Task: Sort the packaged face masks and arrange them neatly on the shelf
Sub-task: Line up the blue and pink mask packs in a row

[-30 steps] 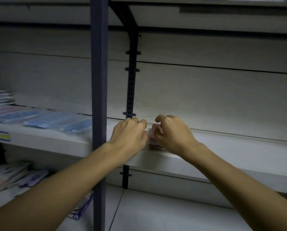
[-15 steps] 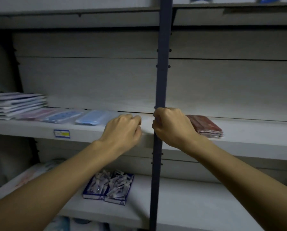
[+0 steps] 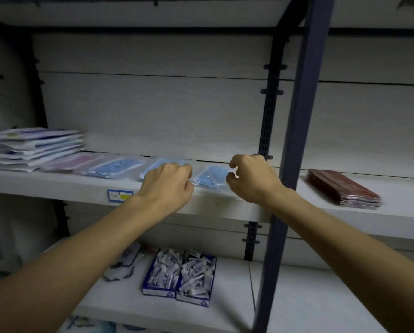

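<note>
A light blue mask pack point(image 3: 210, 180) lies flat on the middle shelf point(image 3: 225, 204), between my two hands. My left hand point(image 3: 167, 186) has its fingers curled, with the fingertips at the pack's left edge, and it partly covers another light blue pack point(image 3: 160, 163). My right hand point(image 3: 251, 180) is curled at the pack's right edge, thumb and forefinger slightly apart. Neither hand visibly grips anything. Further left lie a blue patterned pack point(image 3: 117, 168), a pink pack point(image 3: 73, 162) and a stack of white packs point(image 3: 33, 147). A dark red stack point(image 3: 342, 188) sits at the right.
A dark blue upright post point(image 3: 297, 116) stands just right of my right hand, and my right forearm passes in front of it. On the lower shelf are two blue boxes of small sachets point(image 3: 179, 275) and some loose packets point(image 3: 126, 260). A price label point(image 3: 118, 195) is on the shelf edge.
My view and both hands have shifted left along the shelf, away from the dark red stack. The hands are now at the light blue pack, left of the post.
</note>
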The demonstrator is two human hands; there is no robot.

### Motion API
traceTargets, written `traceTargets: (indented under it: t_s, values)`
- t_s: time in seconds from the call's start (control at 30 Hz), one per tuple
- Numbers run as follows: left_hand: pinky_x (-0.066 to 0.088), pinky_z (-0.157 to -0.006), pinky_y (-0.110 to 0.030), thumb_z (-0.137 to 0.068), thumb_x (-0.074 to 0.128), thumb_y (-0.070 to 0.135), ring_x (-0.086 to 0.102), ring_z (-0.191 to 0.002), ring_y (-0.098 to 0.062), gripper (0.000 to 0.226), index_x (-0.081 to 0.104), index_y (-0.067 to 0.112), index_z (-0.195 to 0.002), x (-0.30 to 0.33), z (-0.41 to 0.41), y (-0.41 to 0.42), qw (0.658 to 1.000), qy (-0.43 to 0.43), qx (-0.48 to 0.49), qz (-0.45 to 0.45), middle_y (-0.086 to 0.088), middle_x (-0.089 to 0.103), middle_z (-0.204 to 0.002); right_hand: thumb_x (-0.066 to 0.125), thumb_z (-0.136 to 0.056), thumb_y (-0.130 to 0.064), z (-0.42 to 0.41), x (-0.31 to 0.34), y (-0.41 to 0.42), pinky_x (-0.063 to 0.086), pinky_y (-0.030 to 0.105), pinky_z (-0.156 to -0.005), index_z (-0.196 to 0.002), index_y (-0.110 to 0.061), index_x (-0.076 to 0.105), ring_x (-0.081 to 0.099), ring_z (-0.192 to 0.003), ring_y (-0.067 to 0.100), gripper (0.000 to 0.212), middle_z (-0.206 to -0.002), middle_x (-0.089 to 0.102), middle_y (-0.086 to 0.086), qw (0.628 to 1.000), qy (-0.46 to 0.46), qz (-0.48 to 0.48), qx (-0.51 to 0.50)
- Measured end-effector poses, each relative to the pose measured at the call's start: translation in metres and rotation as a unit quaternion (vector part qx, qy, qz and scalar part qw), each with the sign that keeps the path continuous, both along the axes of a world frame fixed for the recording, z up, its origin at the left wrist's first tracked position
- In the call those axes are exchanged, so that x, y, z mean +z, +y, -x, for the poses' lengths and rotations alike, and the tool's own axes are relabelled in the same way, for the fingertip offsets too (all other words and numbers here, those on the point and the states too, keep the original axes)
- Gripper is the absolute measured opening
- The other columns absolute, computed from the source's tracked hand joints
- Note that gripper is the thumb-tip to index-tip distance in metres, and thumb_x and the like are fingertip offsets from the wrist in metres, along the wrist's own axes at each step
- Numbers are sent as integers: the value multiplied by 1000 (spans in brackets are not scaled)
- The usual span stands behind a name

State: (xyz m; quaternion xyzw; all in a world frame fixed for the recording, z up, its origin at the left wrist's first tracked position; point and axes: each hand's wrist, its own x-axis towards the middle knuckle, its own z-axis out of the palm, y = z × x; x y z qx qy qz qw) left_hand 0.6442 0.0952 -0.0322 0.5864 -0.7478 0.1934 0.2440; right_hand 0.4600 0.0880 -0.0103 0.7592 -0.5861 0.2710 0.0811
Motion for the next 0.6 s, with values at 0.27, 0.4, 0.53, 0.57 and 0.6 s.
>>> traceTargets:
  t_s: [0.27,0.4,0.53,0.57,0.6]
  values:
    - [43,-74,-33,-92,47,23,57,-100,-30,24,57,14,-112,15,-22,-70,999,8,-24,-26,-8,62,-107,53,-88,-19,-27,-6,-81,53,36,-77,-113,-4,60,60,-96,33,30,-111,62,15,992,-47,-80,-84]
    - [44,-78,-34,-92,47,24,56,-104,-29,25,58,14,-112,12,-17,-99,998,22,-54,-35,-8,62,-113,54,-86,-21,-27,-5,-105,46,27,-63,-85,-8,56,55,-76,27,13,-90,57,11,976,-90,-149,-131]
    - [45,-82,-34,-91,48,24,56,-107,-28,25,59,16,-111,9,-11,-123,994,31,-98,-35,-7,63,-115,56,-88,-22,-32,-2,-118,59,38,-73,-84,-8,45,61,-87,30,18,-93,53,13,948,-134,-225,-181]
    - [44,-82,-33,-91,48,25,56,-107,-27,24,60,16,-111,8,-11,-129,993,32,-110,-35,-6,63,-114,57,-89,-22,-34,-1,-119,59,42,-78,-93,-7,47,62,-94,32,19,-99,54,15,940,-149,-241,-192]
    - [44,-82,-33,-91,49,25,56,-107,-27,24,61,17,-110,8,-11,-134,991,32,-124,-37,-5,64,-113,57,-90,-22,-35,1,-121,59,43,-79,-101,-6,48,62,-98,33,21,-105,55,17,932,-164,-252,-203]
